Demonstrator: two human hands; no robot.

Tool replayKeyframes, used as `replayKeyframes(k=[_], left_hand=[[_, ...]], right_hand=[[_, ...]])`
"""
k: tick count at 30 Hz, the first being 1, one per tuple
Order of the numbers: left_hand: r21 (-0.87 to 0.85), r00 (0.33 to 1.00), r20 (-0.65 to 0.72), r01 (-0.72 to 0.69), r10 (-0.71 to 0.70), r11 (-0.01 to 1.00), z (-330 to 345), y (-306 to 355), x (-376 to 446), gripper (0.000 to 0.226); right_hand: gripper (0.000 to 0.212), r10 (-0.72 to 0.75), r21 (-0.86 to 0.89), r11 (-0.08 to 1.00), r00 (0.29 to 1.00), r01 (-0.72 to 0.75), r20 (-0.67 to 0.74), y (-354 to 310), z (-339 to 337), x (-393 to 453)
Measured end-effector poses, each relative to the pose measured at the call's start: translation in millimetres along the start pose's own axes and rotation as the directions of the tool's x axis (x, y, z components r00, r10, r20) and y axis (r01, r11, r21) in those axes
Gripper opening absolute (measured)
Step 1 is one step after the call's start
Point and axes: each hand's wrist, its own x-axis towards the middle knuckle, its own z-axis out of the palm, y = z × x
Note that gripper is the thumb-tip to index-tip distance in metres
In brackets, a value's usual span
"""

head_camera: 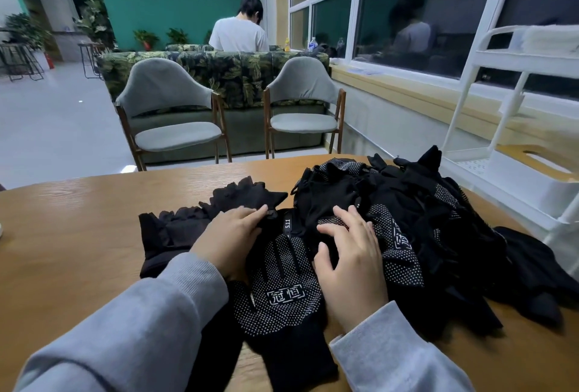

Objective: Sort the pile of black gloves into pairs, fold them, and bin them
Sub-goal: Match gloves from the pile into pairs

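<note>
A pile of black gloves [407, 222] covers the right half of the wooden table [78, 228]. A white-dotted glove with a printed logo [279, 291] lies flat in front of me, cuff toward me. Two frilly black lace gloves [188, 222] lie to its left. My left hand [228, 238] rests on the lace gloves, its fingertips pinching black fabric near a small "5.11" tag. My right hand [351, 263] lies with spread, slightly bent fingers on top of the pile's near edge, pressing on black fabric.
A white tiered rack [513, 172] stands at the table's right edge, with a white bin and wooden lid on its lower shelf. Two grey chairs [175, 116] stand beyond the table's far edge. A person sits on a sofa farther back.
</note>
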Motion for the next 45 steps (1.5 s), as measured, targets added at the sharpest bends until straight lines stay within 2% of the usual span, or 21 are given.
replayKeyframes(k=[3, 6, 9, 12, 14, 17, 20, 24, 28, 30, 34, 36, 40, 45], left_hand=[[0.068, 0.995, 0.091, 0.043, -0.049, 0.997, -15, 7, -5, 0.051], [-0.023, 0.997, 0.073, 0.033, -0.031, 0.999, -33, 17, -20, 0.051], [-0.16, 1.0, 0.015, 0.014, -0.011, 0.987, -46, 30, -38, 0.051], [-0.243, 1.0, -0.013, 0.001, -0.005, 0.97, -52, 37, -56, 0.051], [-0.271, 1.0, -0.028, -0.006, -0.002, 0.963, -52, 40, -67, 0.052], [-0.293, 0.999, -0.038, 0.01, -0.022, 0.956, -51, 42, -82, 0.053], [-0.333, 0.998, -0.051, 0.023, -0.042, 0.943, -52, 40, -95, 0.054], [-0.438, 0.993, -0.097, 0.016, -0.065, 0.899, -52, 40, -109, 0.049], [-0.527, 0.978, -0.205, -0.084, -0.031, 0.845, -53, 50, -122, 0.046], [-0.552, 0.966, -0.259, -0.135, -0.015, 0.823, -58, 60, -128, 0.044], [-0.563, 0.93, -0.369, -0.227, 0.005, 0.794, -67, 74, -139, 0.042], [-0.574, 0.929, -0.37, -0.229, 0.0, 0.786, -68, 75, -144, 0.047], [-0.643, 0.954, -0.298, -0.164, -0.046, 0.748, -64, 70, -153, 0.06], [-0.645, 0.94, -0.326, -0.147, -0.096, 0.75, -58, 65, -160, 0.064]], right_hand=[[0.027, -0.036, -0.008, 0.999, 0.998, 0.036, -0.044, -3, -11, -1], [0.029, -0.023, -0.09, 0.996, 0.997, 0.017, -0.068, -1, -22, -4], [0.03, 0.081, -0.254, 0.962, 0.994, -0.098, -0.077, 3, -28, -10], [0.045, 0.253, -0.346, 0.908, 0.967, -0.237, 0.001, 2, -28, -19], [0.051, 0.325, -0.381, 0.881, 0.944, -0.281, 0.056, 0, -30, -23], [0.048, 0.406, -0.412, 0.849, 0.907, -0.33, 0.112, -2, -36, -25], [0.05, 0.421, -0.42, 0.841, 0.9, -0.34, 0.113, -5, -40, -24], [0.047, 0.288, -0.328, 0.907, 0.957, -0.262, 0.033, -15, -47, -22], [0.051, 0.157, -0.168, 0.973, 0.987, -0.159, -0.024, -38, -56, -17], [0.056, 0.146, -0.062, 0.988, 0.988, -0.143, 0.046, -52, -61, -15], [0.067, 0.113, 0.098, 0.984, 0.953, -0.146, 0.282, -85, -69, -14], [0.072, 0.104, 0.136, 0.978, 0.93, -0.161, 0.352, -95, -69, -16], [0.07, 0.078, 0.195, 0.963, 0.889, -0.184, 0.451, -111, -64, -20], [0.075, 0.056, 0.28, 0.936, 0.876, -0.213, 0.479, -117, -55, -29]])
